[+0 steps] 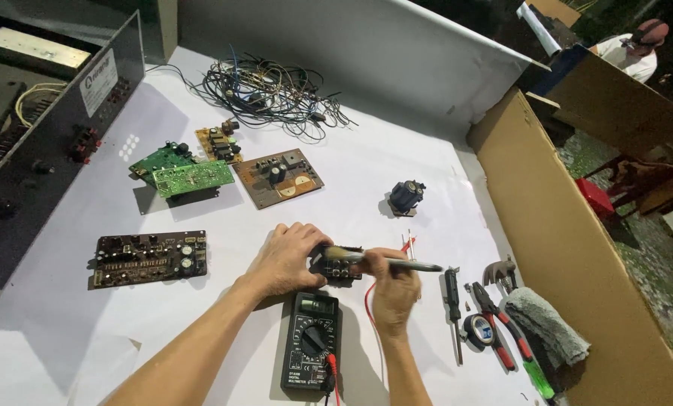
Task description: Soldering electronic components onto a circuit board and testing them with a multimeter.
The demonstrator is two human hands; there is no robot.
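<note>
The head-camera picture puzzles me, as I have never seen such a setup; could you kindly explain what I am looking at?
It is one view from a camera worn on a person's head, looking down at their own bare hands over a white table. The left hand steadies a small dark circuit part. The right hand holds a brush against that part. Just below lies a black multimeter with red and black leads. Several circuit boards lie to the left, tangled wires at the far side, and a screwdriver, pliers and a grey cloth to the right. A black amplifier case stands at the left edge.
</note>
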